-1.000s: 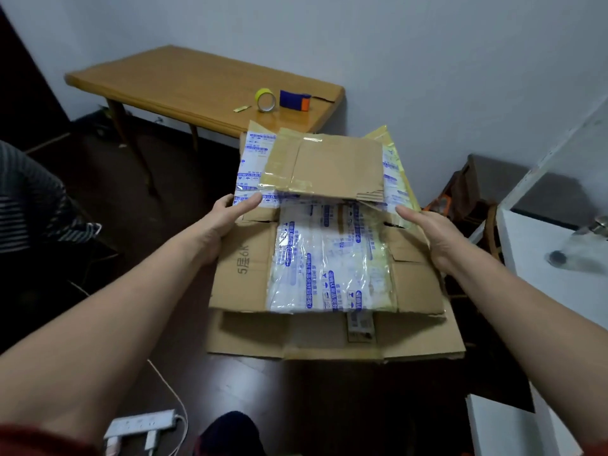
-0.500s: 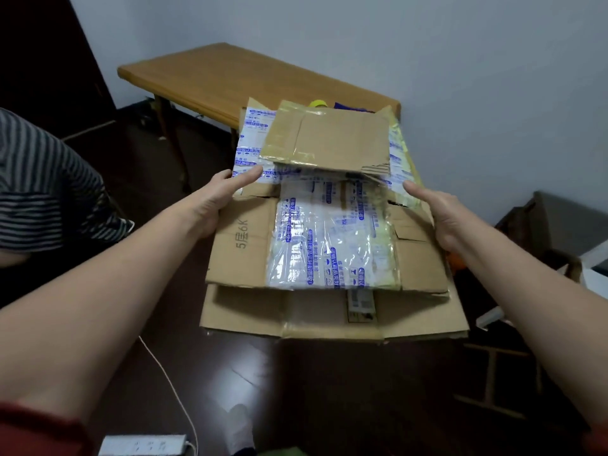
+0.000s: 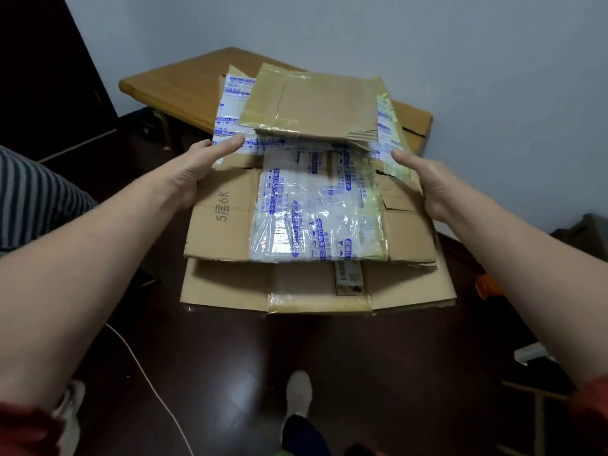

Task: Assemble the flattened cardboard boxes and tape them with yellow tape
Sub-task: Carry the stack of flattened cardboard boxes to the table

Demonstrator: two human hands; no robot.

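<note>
A stack of flattened cardboard boxes (image 3: pixel 223 225) is held up in the air between the two hands, over a dark, glossy floor (image 3: pixel 378 373) and just near of a wooden surface (image 3: pixel 177 83) with rounded edges. The left hand (image 3: pixel 194 172) grips the stack's left edge, its thumb laid flat on top. The right hand (image 3: pixel 431 182) clasps the right edge the same way. The sheets are plain brown corrugated board, creased and torn at the right side. The middle sheet carries a wide patch of wrinkled, shiny clear tape (image 3: pixel 312 218) printed in blue. A smaller flat board (image 3: pixel 322 103), edged with glossy brownish tape, lies on the far part. A thin white cable (image 3: pixel 148 383) crosses the floor at near left.
</note>
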